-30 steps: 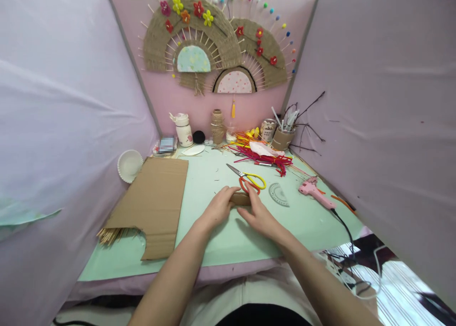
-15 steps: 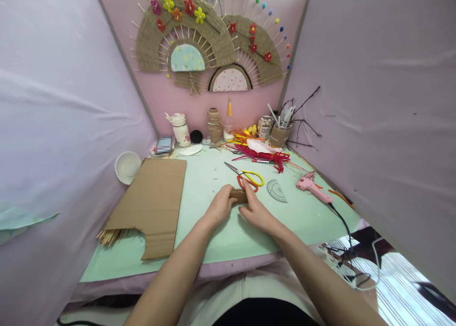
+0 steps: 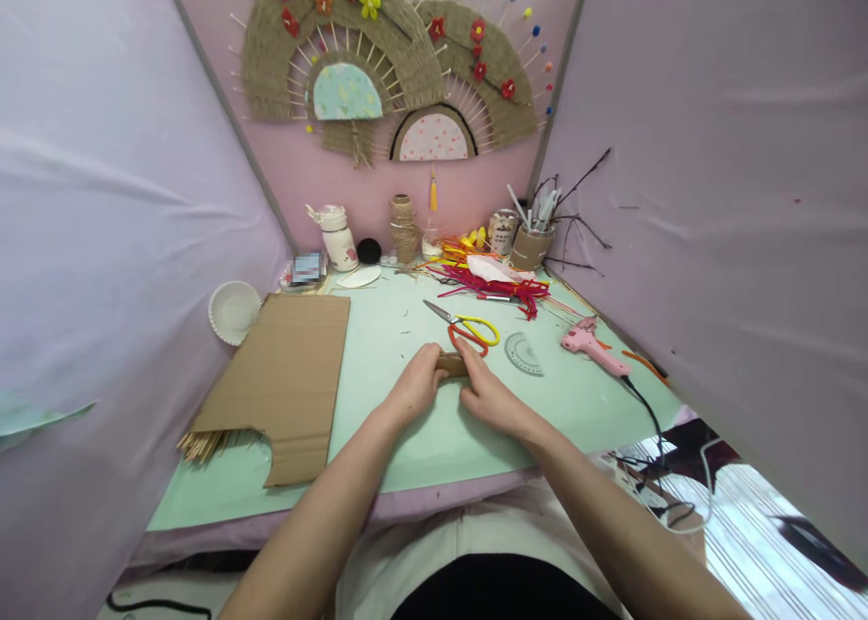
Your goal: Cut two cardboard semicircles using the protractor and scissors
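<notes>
Between my two hands is a small brown cardboard piece (image 3: 452,364), gripped at its two ends. My left hand (image 3: 419,381) closes on its left end, and my right hand (image 3: 489,390) has its fingers on the right end. Parts of the piece are hidden by the fingers. Just beyond the hands lie scissors (image 3: 480,329) with one yellow and one red handle, blades pointing away to the left. A clear protractor (image 3: 523,355) rests on the table to the right of my right hand.
A large cardboard sheet (image 3: 298,367) covers thin sticks (image 3: 207,446) at the left, near a white bowl (image 3: 234,313). A pink glue gun (image 3: 594,347) with a black cord lies right. Behind are red strips (image 3: 498,282), a twine spool (image 3: 404,230), a white bottle (image 3: 337,239) and a pen holder (image 3: 533,248).
The camera view has tilted slightly, so everything sits a little higher in the picture. My hands stay on the cardboard piece, which shows a narrower face now.
</notes>
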Motion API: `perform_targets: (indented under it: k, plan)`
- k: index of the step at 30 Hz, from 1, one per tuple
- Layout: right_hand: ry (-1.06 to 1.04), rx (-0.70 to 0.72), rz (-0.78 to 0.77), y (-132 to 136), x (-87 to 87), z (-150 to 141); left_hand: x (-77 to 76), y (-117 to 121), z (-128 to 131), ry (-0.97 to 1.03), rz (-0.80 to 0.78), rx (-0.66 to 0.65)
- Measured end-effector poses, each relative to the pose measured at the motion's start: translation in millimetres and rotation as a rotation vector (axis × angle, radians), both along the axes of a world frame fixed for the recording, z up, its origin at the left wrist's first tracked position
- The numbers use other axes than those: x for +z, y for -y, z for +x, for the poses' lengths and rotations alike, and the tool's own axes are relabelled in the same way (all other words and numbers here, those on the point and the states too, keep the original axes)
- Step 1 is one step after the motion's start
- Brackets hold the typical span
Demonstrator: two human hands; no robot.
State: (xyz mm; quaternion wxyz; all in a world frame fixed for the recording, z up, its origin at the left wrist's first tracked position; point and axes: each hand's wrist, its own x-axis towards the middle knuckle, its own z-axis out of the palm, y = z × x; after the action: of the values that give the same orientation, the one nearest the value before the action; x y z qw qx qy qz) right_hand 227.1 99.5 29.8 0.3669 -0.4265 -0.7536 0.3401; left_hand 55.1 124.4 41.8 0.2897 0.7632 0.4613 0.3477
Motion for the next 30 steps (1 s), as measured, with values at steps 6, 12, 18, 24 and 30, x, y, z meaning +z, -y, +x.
perform_targets:
  k: [6, 12, 18, 24, 30]
  plan:
    - [-0.065, -0.041, -0.019, -5.6, -0.6, 15.4, 0.1, -0.9, 0.1, 0.083, -0.048, -0.009]
    - [-0.168, -0.188, -0.073, -3.7, 8.9, 34.8, 10.1, -1.9, -5.1, 0.290, -0.217, -0.054]
    - [-0.283, -0.187, -0.135, 14.7, 37.9, 38.7, 24.9, 2.2, -15.4, 0.540, -0.410, -0.275]
    - [-0.337, -0.208, -0.169, 19.5, 45.0, 30.5, 27.7, 2.6, -17.6, 0.536, -0.435, -0.286]
    - [-0.234, -0.271, -0.018, 11.2, 32.6, 26.6, 19.2, 1.4, -14.6, 0.307, -0.257, -0.026]
